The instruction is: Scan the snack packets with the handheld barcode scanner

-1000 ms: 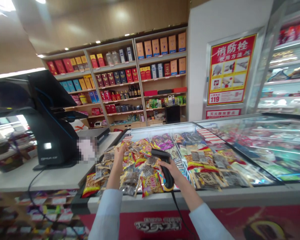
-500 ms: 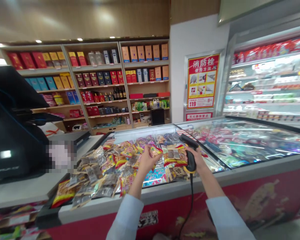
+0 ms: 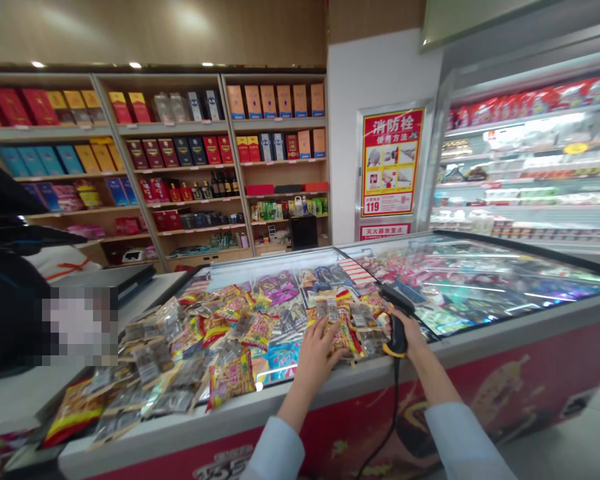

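Observation:
My right hand (image 3: 411, 341) grips a black and yellow barcode scanner (image 3: 396, 333), its cord hanging down in front of the freezer. Palm down, my left hand (image 3: 320, 353) has its fingers spread over a red and yellow snack packet (image 3: 347, 330) in a small group of packets. Close to the scanner lies a clear packet (image 3: 363, 315) with dark contents. Left of my hands, a larger heap of snack packets (image 3: 215, 327) covers the glass, mixing red and yellow bags with clear ones.
The packets lie on a glass-topped chest freezer (image 3: 290, 283) with frozen goods inside. A dark checkout machine (image 3: 10, 287) stands at the left on a counter. Shelves of boxed goods (image 3: 190, 153) line the back wall, and a lit fridge (image 3: 525, 167) is at the right.
My left hand has gone from holding up a packet to lying spread on the right-hand group. My right hand has moved slightly right with the scanner. The view has shifted right.

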`<state>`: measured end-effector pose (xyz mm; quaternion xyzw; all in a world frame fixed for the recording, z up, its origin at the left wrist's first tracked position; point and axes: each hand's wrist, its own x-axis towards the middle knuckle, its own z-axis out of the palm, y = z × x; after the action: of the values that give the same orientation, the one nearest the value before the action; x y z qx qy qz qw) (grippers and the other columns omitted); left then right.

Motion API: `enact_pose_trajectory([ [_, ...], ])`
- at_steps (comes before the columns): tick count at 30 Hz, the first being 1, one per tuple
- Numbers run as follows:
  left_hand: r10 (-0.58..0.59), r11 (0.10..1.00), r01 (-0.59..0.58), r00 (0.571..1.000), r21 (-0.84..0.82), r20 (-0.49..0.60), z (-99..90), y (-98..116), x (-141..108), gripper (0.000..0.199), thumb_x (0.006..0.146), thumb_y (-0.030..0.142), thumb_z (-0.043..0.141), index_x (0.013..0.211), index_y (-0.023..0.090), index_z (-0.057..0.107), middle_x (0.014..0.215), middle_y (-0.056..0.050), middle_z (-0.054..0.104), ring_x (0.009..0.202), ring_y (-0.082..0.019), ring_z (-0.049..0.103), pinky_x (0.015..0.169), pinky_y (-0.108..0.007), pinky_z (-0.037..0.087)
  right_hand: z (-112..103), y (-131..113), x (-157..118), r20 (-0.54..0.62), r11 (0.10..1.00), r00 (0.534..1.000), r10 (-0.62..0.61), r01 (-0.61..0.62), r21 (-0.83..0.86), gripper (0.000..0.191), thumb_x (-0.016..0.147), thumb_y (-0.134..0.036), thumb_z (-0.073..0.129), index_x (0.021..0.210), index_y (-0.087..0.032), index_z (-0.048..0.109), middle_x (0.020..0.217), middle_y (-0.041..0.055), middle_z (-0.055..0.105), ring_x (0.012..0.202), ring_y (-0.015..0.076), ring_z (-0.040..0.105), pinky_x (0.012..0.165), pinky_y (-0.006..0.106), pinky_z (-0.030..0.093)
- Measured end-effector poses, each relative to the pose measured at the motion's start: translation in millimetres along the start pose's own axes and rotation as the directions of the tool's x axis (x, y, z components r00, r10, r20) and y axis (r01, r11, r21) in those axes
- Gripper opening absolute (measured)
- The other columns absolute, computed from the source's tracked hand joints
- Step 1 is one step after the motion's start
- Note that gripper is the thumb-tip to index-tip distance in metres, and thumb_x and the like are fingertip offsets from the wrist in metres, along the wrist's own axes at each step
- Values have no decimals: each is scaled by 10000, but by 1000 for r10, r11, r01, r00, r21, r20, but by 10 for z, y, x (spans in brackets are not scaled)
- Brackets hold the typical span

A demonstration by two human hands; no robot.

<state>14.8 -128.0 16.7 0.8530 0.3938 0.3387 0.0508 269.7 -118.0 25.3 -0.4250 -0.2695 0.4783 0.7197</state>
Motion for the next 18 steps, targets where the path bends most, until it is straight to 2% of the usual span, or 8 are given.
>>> enact_pose_trajectory([
  [8,-9,1000,10,1000,-27,14,-13,-1,-12,619,845,512,549,1416,340,383,1464,-76,422,1358,-279,363,1112,-511,326,-10,10,-9,27,999,1000,5,-4,-48,323,578,-382,793,580,-171,548,452,-19,534,341,94,473,307,207,376],
  [18,-5,995,4,1000,-99,-15,-69,22,-35,564,875,502,504,1388,279,429,1452,-82,436,1348,-245,383,1122,-459,336,1,-2,36,-14,996,996,85,-85,-17,265,555,-280,791,682,-167,588,486,-8,560,351,112,490,305,222,404],
])
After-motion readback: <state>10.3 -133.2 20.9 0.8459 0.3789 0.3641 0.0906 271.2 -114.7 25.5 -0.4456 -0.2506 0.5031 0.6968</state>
